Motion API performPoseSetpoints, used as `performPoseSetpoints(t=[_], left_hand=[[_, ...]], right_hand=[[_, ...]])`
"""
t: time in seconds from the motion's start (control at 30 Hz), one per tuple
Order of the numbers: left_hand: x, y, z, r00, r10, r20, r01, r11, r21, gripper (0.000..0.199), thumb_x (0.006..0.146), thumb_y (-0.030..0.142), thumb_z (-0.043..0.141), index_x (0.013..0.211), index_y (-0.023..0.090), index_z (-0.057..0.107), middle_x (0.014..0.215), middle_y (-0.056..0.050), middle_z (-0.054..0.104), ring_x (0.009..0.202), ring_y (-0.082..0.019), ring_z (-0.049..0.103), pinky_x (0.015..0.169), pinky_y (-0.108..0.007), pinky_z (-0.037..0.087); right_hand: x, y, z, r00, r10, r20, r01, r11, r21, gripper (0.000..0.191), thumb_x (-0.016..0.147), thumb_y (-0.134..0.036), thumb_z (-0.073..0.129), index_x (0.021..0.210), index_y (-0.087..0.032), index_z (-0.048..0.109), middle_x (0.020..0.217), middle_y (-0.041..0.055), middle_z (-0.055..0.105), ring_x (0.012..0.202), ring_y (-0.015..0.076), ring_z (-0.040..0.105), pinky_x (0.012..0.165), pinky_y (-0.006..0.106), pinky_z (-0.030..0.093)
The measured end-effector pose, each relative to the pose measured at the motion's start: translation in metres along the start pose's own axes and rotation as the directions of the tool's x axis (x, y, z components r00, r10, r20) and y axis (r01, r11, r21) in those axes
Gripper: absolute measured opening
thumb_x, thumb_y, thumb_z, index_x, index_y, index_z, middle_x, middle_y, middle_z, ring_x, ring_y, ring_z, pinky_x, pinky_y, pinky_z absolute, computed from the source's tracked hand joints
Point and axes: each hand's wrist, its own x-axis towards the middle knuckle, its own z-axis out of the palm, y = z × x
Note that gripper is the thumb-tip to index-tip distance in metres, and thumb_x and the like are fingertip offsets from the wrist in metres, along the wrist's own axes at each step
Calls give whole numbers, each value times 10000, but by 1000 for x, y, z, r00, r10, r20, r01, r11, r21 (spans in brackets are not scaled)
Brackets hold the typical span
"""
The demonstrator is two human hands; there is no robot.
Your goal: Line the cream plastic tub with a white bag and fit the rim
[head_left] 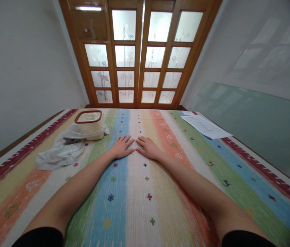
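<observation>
1. Black cloth sleeves, the left (40,237) and the right (245,238), end above bare forearms at the near edge of view.
2. Striped, multicoloured tablecloth (140,206), dotted with small star, cross and animal figures, covers the table beneath both arms, running from near to far.
3. Left hand (121,147): palm down on the blue stripe, fingers a little spread, nothing held.
4. Right hand (147,147): palm down on the white and pale yellow stripes, fingers slightly spread, nothing held; its fingertips lie just beside the left's.
5. Translucent white plastic bag (60,156) lies crumpled to the left, joining the lining of a cream, rounded bin with a reddish-brown rim (95,137).
6. White printed paper sheet (206,126) lies far right, by the tablecloth's edge.
7. Pale green, smooth panel (250,123) stands beyond the table's right side.
8. Brown wooden doors (138,75) with frosted, plant-patterned panes fill the far end.
</observation>
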Motion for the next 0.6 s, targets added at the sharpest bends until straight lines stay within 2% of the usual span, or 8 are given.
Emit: performPoseSetpoints(t=[0.2,0.4,0.6], left_hand=[[0,1,1,1000,-2,-5,2,1000,18,780,992,753,310,1639,318,332,1743,-82,214,1624,-353,122,1286,-588,99],[0,1,2,999,-39,10,39,999,16,835,978,781,288,1660,301,280,1750,-90,178,1618,-360,151,1288,-575,95],[0,1,0,999,-33,24,32,999,21,833,987,763,286,1662,276,275,1749,-110,177,1618,-350,159,1289,-576,112]], right_hand=[[2,1,5,996,-33,82,36,999,-39,827,1018,-730,264,1656,-206,309,1716,167,247,1598,348,241,1287,585,198],[3,4,9,997,-27,74,29,999,-34,866,1006,-754,235,1658,-189,298,1718,159,248,1609,327,209,1302,559,178],[3,6,10,995,-55,87,57,998,-20,795,1051,-651,231,1652,-135,299,1716,171,239,1608,314,217,1300,542,208]])
